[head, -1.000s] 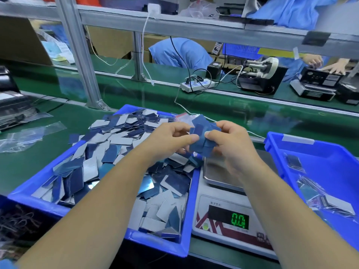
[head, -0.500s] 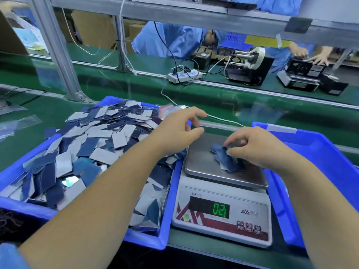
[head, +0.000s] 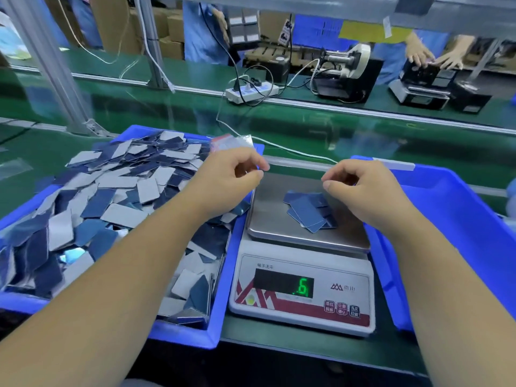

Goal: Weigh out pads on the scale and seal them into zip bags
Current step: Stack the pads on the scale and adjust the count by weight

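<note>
Your right hand let go of the pads, now lying on the scale. Both it and your left hand hover loosely curled, empty.

The scale's display reads unclearly (only a green 6 shows), its left digits dark.

Brushed, dull-sheen metal on the scale pan at centre frame; smooth white plastic on the scale body below it, with a glossy printed front panel. Thin flat pads on the pan, satin blue; in the glossy blue plastic bin at left, more pads, blue-faced or matt grey-white. Clear shiny film on the zip bag beyond. Matt green belt across the upper frame.
</note>
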`<state>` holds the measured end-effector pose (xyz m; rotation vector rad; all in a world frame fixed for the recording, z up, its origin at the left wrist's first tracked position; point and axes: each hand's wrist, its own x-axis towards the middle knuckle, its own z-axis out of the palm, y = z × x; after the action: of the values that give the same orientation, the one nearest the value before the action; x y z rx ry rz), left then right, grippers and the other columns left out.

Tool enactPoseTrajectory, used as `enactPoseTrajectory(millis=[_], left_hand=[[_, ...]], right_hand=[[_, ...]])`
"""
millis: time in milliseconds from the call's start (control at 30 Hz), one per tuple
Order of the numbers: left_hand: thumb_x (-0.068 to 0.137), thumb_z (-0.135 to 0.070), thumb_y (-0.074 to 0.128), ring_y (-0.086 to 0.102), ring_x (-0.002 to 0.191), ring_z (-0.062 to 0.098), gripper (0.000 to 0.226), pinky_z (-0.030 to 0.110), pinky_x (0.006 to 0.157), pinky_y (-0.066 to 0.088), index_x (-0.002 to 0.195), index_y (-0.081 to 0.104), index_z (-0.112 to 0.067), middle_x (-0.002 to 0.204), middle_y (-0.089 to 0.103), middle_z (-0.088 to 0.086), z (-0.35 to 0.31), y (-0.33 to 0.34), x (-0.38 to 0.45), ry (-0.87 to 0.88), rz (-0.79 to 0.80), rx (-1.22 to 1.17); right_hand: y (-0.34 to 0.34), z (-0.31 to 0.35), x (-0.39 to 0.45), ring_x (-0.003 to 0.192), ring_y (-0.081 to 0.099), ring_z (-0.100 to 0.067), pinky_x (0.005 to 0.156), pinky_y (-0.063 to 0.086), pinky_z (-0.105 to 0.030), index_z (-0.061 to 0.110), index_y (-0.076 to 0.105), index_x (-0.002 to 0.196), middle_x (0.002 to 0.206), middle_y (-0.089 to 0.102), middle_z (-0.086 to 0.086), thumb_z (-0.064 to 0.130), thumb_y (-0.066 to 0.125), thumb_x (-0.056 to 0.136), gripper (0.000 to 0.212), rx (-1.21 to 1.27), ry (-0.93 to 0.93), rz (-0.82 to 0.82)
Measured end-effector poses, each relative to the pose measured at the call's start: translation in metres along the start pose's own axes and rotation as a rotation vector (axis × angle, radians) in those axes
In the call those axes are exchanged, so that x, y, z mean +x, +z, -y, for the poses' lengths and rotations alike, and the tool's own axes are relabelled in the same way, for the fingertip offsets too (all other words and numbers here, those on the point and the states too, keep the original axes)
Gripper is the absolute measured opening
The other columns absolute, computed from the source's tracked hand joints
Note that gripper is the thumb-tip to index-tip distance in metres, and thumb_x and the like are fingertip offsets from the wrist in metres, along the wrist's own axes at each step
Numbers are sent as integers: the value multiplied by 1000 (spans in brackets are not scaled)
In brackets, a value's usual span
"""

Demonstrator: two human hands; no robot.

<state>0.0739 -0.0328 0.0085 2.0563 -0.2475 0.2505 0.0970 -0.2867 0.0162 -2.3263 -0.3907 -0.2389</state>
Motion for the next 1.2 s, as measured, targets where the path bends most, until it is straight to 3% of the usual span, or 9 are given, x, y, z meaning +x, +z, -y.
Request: enactPoseTrajectory(millis=[167, 300, 533, 667, 800, 900, 1000, 1100, 1200], left_hand=[[93, -9, 61, 45, 60, 4, 21, 18, 60, 45, 89, 72, -26, 86, 65, 14, -2, -1, -1, -27, 2, 9], [93, -9, 61, 45, 59, 5, 24, 19, 60, 45, 85, 71, -29, 73, 59, -3, -1, 0, -1, -31, 2, 10], [93, -13, 61, 44, 54, 3, 25, 11, 52, 38, 82, 71, -32, 57, 53, -18, 3, 0, 0, -33, -1, 27], [92, -15, 61, 42, 53, 3, 26, 12, 50, 37, 80, 71, -35, 56, 50, -16, 7, 0, 2, -26, -1, 26], [94, -15, 60, 44, 52, 1, 23, 11, 51, 38, 87, 70, -34, 58, 54, -24, 6, 0, 4, -58, 23, 35], [93, -20, 64, 53, 67, 5, 19, 9, 61, 42, 105, 69, -34, 91, 64, -21, -9, 8, 7, -17, 137, 132], [89, -34, 68, 56, 94, 2, 41, 11, 80, 44, 128, 58, -33, 121, 55, -13, -30, 17, 13, 52, 416, 353], [80, -50, 73, 52, 107, 16, 58, 36, 94, 49, 128, 53, -23, 121, 50, -6, -43, 28, 20, 39, 624, 549], [75, -54, 78, 52, 105, 19, 59, 38, 90, 50, 122, 55, -27, 115, 52, -5, -48, 35, 28, 53, 679, 650]], right_hand=[[4, 4, -6, 62, 51, 0, 59, 40, -15, 30, 69, 73, 68, 64, 22, 24, 72, 83, 12, -60, -42, 41], [8, 9, -10, 68, 51, 9, 61, 37, -5, 31, 67, 81, 72, 63, 15, 39, 79, 77, 15, -124, -140, 62], [10, 11, -9, 81, 52, 4, 65, 37, -9, 30, 67, 87, 81, 62, 12, 46, 77, 76, 22, -153, -196, 86], [4, 2, -6, 86, 50, 13, 67, 34, -4, 34, 68, 91, 93, 59, 15, 46, 77, 76, 21, -164, -122, 101], [-10, -2, 3, 86, 50, 11, 73, 38, -17, 34, 67, 102, 100, 57, 18, 54, 77, 76, 35, -219, 42, 234], [-21, 4, 12, 85, 56, 4, 68, 40, -20, 33, 64, 96, 96, 63, 17, 64, 78, 68, 43, -309, 106, 394], [-25, 14, 18, 86, 59, 2, 67, 43, -20, 34, 63, 96, 95, 63, 19, 68, 79, 62, 50, -387, 115, 506], [-23, 26, 21, 83, 60, -2, 66, 44, -23, 32, 61, 97, 92, 63, 17, 72, 79, 58, 58, -466, 104, 566], [-15, 34, 21, 77, 59, -9, 64, 47, -28, 28, 60, 90, 88, 64, 9, 68, 81, 57, 56, -545, 66, 583]])
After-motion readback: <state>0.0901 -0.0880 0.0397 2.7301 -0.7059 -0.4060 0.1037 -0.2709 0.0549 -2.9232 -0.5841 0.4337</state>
